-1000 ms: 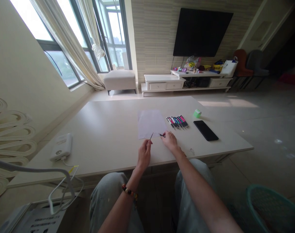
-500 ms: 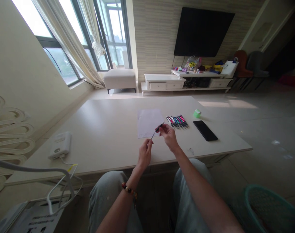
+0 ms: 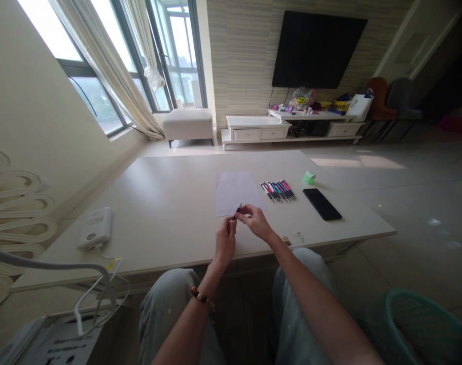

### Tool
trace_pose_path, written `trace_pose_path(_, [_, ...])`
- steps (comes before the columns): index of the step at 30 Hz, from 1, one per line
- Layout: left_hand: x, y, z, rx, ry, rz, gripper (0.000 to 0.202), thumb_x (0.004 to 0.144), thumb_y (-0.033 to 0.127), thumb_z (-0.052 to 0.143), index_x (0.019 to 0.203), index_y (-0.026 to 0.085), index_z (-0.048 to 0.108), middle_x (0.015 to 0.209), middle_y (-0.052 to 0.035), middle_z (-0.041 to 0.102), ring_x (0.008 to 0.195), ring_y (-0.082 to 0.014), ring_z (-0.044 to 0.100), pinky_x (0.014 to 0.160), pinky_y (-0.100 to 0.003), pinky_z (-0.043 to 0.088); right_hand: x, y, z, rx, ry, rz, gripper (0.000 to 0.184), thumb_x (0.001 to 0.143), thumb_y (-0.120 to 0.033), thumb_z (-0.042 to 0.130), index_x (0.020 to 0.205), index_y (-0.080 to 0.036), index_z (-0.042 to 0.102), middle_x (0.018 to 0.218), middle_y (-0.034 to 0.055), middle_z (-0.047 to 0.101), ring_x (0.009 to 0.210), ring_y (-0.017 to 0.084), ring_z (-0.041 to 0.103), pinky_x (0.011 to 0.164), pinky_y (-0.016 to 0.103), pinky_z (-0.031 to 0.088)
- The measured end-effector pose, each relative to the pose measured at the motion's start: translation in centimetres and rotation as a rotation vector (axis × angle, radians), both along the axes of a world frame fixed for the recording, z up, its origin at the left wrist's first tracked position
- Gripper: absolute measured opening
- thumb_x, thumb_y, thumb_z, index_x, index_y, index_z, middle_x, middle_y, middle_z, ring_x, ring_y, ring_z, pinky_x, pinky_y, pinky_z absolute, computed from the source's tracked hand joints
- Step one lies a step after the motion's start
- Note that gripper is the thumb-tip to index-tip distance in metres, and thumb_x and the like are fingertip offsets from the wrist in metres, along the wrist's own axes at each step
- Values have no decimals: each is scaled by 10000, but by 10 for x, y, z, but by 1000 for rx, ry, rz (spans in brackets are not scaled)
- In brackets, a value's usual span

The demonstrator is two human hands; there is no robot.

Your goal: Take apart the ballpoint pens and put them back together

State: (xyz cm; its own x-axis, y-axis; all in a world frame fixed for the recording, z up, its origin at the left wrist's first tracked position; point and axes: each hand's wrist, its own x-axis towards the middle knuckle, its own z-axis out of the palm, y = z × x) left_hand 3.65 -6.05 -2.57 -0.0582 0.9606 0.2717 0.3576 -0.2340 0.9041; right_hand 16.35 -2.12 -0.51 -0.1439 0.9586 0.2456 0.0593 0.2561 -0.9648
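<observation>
My left hand (image 3: 225,241) and my right hand (image 3: 255,221) meet above the table's near edge, just in front of a white paper sheet (image 3: 236,190). Between their fingertips is a slim dark pen part (image 3: 237,210), and both hands pinch it. Fingers hide most of its length, so I cannot tell how its pieces fit together. Beyond my right hand, several assembled pens (image 3: 278,190) with pink and blue accents lie side by side. A black smartphone (image 3: 322,204) lies face down or dark further right.
A pale long table (image 3: 158,203) carries a white power bank (image 3: 95,228) with a cable, a green roll (image 3: 309,177), and a small sticker (image 3: 287,241). A teal basket (image 3: 421,324) sits on the floor at lower right. White cables hang at lower left.
My right hand has moved left and down with the dark pen part, closing on my left hand. The two hands now meet at the pen part.
</observation>
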Motion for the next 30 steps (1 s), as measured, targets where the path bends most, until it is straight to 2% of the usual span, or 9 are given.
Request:
trace_pose_path(2, [0, 0, -1, 10, 7, -6, 316, 877, 426, 364, 959, 186, 551, 609, 41, 442, 560, -117, 412, 554, -225, 314, 1, -1, 2, -2, 0, 0, 275, 663, -396, 692, 787, -154, 649, 737, 33, 645, 696, 153, 580, 635, 275, 465])
trace_pose_path(6, [0, 0, -2, -7, 28, -4, 304, 872, 424, 366, 897, 190, 558, 601, 38, 448, 556, -118, 416, 551, -226, 310, 6, 0, 5, -8, 94, -11, 342, 722, -427, 636, 957, -180, 665, 772, 28, 646, 634, 127, 554, 558, 245, 433])
trace_pose_path(7, [0, 1, -1, -17, 31, -6, 306, 870, 427, 368, 887, 190, 560, 598, 36, 451, 553, -119, 416, 549, -227, 308, 7, 0, 5, -10, 113, -37, 337, 731, -436, 624, 949, -183, 670, 753, 23, 645, 611, 121, 542, 544, 242, 422])
trace_pose_path(11, [1, 1, 0, -25, 11, -21, 308, 869, 429, 367, 881, 187, 557, 602, 33, 455, 560, -122, 427, 555, -228, 320, 8, -1, 6, -4, 58, -102, 280, 665, -435, 685, 727, -163, 678, 670, 25, 638, 611, 131, 543, 579, 257, 428])
trace_pose_path(16, [0, 2, -1, -19, 9, -49, 293, 861, 418, 384, 854, 186, 562, 596, 36, 449, 560, -115, 422, 555, -226, 329, 2, -3, 7, -56, 201, -69, 392, 708, -460, 639, 998, -197, 662, 704, 10, 615, 521, 96, 469, 463, 231, 358])
trace_pose_path(21, [0, 2, -5, -47, 31, -51, 325, 861, 435, 375, 932, 190, 577, 579, 48, 451, 536, -111, 418, 543, -223, 317, 2, -2, 7, -52, 174, -146, 278, 632, -426, 723, 718, -168, 661, 601, 0, 586, 531, 104, 471, 492, 238, 368])
trace_pose_path(23, [0, 1, -4, -37, 36, -43, 323, 860, 433, 378, 940, 191, 577, 581, 51, 455, 537, -108, 419, 543, -222, 317, 3, -1, 6, -72, 184, -162, 294, 612, -424, 738, 732, -170, 653, 628, 4, 602, 534, 106, 481, 490, 236, 372])
trace_pose_path(27, [1, 0, -3, -24, 47, -45, 314, 864, 433, 376, 877, 191, 575, 589, 48, 458, 547, -109, 427, 549, -224, 326, 4, -1, 6, -107, 273, -38, 321, 688, -450, 670, 862, -180, 679, 822, 50, 665, 592, 112, 516, 502, 238, 391])
trace_pose_path(30, [2, 0, -4, -31, 53, -49, 326, 867, 436, 364, 882, 189, 576, 586, 42, 464, 550, -115, 436, 553, -227, 328, 6, -1, 5, -92, 242, -95, 291, 644, -426, 714, 770, -167, 679, 735, 43, 662, 566, 108, 503, 510, 240, 398])
